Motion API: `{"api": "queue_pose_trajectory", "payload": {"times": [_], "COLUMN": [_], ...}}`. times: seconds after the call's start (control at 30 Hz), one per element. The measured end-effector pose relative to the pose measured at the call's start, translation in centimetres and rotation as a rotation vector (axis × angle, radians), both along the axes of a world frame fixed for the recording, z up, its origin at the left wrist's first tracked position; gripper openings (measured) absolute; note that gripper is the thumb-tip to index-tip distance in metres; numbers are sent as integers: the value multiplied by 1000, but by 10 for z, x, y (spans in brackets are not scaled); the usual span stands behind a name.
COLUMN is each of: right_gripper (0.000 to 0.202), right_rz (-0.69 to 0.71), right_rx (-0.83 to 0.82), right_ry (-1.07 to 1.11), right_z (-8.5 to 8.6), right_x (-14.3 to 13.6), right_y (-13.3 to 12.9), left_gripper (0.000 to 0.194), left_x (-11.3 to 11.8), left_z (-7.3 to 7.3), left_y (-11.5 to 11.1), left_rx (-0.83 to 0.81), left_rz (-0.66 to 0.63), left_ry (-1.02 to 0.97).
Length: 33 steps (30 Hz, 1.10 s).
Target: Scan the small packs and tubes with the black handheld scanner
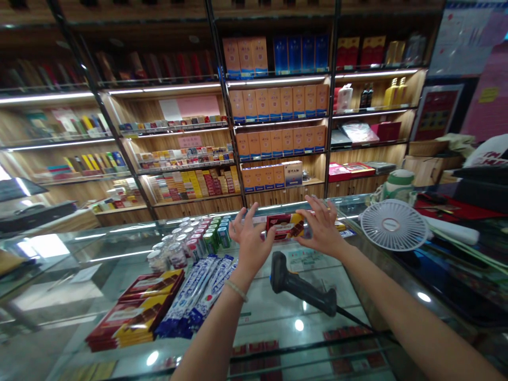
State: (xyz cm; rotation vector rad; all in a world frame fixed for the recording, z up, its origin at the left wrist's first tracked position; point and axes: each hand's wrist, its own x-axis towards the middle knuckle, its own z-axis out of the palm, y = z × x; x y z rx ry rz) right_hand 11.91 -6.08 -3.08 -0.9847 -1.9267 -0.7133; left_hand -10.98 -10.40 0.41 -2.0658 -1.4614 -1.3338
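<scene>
A small red and yellow packet (283, 226) is held up above the glass counter between both hands. My left hand (252, 241) pinches its left end between thumb and fingers, with the other fingers raised. At the right end, the thumb and fingertips of my right hand (320, 226) grip the packet. Below the hands a black barcode scanner (304, 288) lies on the glass, its cable running to the right. Left of my left wrist are blue and white long packets (198, 296) in a pile, beside stacks of red and yellow packets (138, 309).
Rows of small round containers (190, 238) stand behind the packets. On the right are a white round fan (393, 225), a green and white jug (399, 185) and a black screen-like surface. Shelves of boxes (281, 143) line the wall. A person's white sleeve (488, 153) shows at far right.
</scene>
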Motion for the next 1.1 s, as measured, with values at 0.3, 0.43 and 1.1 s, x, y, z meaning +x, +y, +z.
{"api": "queue_pose_trajectory", "payload": {"times": [0.3,0.43,1.1], "right_gripper": [62,61,57], "right_rz": [-30,-55,-52], "right_rx": [49,48,-46], "right_ry": [-24,-42,-70], "right_z": [3,2,-1], "right_x": [4,11,13], "right_y": [0,3,8], "left_gripper": [30,69,69], "left_x": [-9,-16,-14], "left_z": [-7,-6,-6], "left_y": [13,12,8], "left_rx": [-120,-130,0], "left_rz": [28,108,115], "left_ry": [23,119,450]}}
